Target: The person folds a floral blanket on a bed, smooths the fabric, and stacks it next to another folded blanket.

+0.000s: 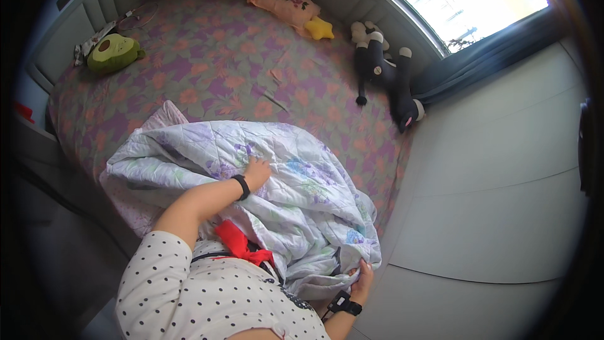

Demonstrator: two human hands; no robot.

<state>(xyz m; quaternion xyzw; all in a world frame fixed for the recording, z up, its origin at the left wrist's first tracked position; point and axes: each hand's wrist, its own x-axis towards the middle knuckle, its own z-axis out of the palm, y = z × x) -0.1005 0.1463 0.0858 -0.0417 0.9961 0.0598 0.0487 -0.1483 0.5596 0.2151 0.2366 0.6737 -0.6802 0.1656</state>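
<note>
A white quilt with purple, blue and green flowers lies bunched in front of me, over the near part of the bed and against my body. My left hand, a black band on its wrist, is on the quilt's upper middle with its fingers curled into the cloth. At the quilt's near right edge, my right hand grips the border, thumb and fingers closed round it. A black device is strapped to that wrist. Pink cloth shows from under the quilt on the left.
The bed's flowered sheet spreads beyond the quilt. A green avocado plush lies at the far left. Along the back are a pink pillow and a yellow star cushion. Dark stuffed toys lie near the window; a pale cabinet borders the right.
</note>
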